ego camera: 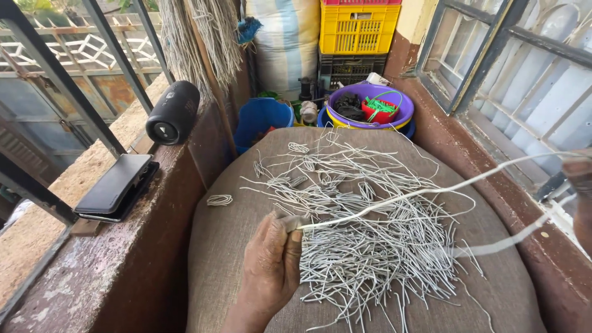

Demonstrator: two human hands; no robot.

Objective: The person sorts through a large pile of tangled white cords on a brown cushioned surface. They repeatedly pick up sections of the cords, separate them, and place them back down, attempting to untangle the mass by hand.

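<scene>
Head view is showing the left hand pinching a pale cane strip, stretching right toward the barely visible, blurry right hand, grip unclear. It's crossing the strip pile on the burlap sack; could snag loose pieces.

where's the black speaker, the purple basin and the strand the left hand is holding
black speaker (173,112), head view, middle of its round body on the ledge
purple basin (401,108), head view, right side of its rim
white strand (394,197), head view, mid-length, right of the left hand (270,262)
</scene>
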